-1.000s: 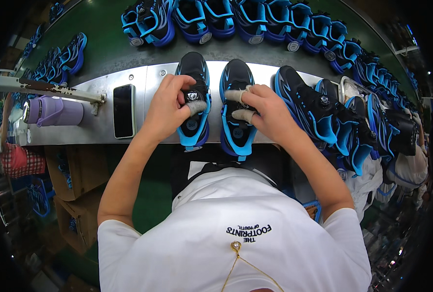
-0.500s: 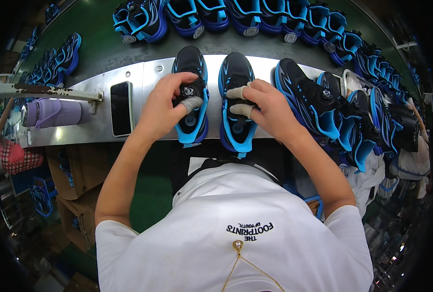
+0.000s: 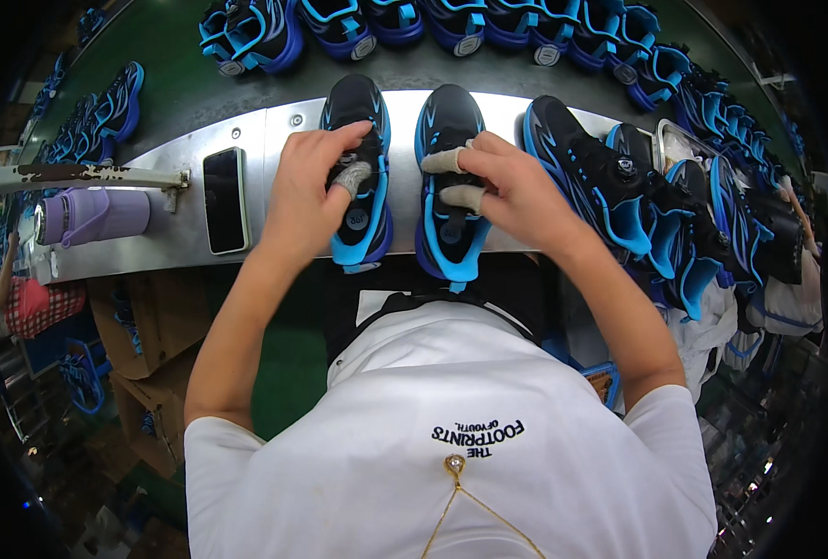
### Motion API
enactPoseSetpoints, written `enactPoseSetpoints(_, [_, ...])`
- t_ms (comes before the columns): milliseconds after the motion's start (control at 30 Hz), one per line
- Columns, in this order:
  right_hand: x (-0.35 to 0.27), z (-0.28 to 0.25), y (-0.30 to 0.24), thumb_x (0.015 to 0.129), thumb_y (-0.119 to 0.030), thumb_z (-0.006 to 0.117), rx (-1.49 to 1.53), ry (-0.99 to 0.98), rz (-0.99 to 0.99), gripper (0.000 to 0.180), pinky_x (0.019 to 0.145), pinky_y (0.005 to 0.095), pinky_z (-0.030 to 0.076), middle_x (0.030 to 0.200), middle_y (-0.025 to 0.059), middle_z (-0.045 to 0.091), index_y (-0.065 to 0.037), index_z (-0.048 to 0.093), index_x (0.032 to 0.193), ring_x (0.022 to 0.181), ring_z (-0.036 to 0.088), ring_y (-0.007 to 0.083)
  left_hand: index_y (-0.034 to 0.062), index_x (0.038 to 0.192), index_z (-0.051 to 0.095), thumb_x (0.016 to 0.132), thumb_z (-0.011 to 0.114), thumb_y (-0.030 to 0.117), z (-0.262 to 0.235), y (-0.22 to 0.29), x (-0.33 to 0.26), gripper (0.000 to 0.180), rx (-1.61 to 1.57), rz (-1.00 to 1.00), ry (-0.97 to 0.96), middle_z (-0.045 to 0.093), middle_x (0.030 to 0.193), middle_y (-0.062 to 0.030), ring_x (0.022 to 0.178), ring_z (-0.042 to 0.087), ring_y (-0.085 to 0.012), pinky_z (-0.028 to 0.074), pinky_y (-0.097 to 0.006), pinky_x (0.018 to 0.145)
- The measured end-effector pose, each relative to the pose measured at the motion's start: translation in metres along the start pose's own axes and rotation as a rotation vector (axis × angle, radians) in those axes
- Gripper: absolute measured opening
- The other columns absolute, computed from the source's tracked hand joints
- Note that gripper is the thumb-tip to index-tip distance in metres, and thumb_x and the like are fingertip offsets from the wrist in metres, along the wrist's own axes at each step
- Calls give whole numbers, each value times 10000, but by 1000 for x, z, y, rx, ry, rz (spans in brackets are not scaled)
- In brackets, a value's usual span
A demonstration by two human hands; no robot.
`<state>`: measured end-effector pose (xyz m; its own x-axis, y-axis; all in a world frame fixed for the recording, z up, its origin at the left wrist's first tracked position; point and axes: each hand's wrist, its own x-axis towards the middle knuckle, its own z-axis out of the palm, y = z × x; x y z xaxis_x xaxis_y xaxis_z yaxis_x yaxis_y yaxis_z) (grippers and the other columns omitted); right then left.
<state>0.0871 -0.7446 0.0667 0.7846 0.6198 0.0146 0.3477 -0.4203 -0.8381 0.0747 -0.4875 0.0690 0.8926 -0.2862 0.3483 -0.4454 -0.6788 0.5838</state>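
Two black-and-blue sneakers stand side by side at the bench edge in front of me, toes pointing away. On the left sneaker point(image 3: 353, 101), my left hand point(image 3: 310, 191) has its thumb and fingers closed over the instep, covering the round lacing dial. My right hand point(image 3: 526, 196) grips the right sneaker point(image 3: 449, 107) at its tongue and instep with bent fingers; its dial is hidden. Pale finger covers wrap the left thumb and the right thumb and a right finger. Both shoes' open collars face me, with round labels on the insoles.
A dark-screened phone point(image 3: 226, 200) and a lilac bottle point(image 3: 107, 216) lie left on the metal bench point(image 3: 279, 210), near a chipped white bar point(image 3: 79, 175). More sneakers point(image 3: 582, 158) crowd the right side. A row of sneakers point(image 3: 456, 28) lines the green surface behind. Cardboard boxes point(image 3: 153, 317) stand below left.
My left fingers have come over the lacing dial, which showed between thumb and finger before. My right hand stays at its sneaker's instep. The whole view has shifted slightly.
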Motion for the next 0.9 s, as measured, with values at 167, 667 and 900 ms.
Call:
enactPoseSetpoints(167, [6, -3, 4, 800, -81, 721, -25, 81, 28, 464, 702, 277, 449, 864, 40, 547, -149, 649, 1253, 764, 516, 154, 10, 1166, 620, 934, 585, 100, 15, 61, -26, 251, -615, -602, -355, 657, 1061, -97, 778, 624, -181, 493, -276, 664])
enactPoseSetpoints(667, [5, 0, 20, 785, -78, 722, 193, 27, 1, 532, 705, 222, 427, 948, 30, 629, -125, 625, 1306, 749, 484, 98, -5, 1275, 498, 1004, 436, 143, 71, 100, -38, 315, -1296, -1040, -126, 632, 1170, -200, 704, 631, -154, 505, -256, 589])
enactPoseSetpoints(900, [7, -9, 15, 774, -60, 717, 277, -55, 68, 554, 672, 235, 426, 968, 20, 640, -195, 634, 1305, 715, 456, 94, -34, 1285, 465, 988, 384, 85, 69, 92, -27, 330, -1428, -1091, -223, 576, 1237, -173, 1147, 609, -252, 528, -262, 559])
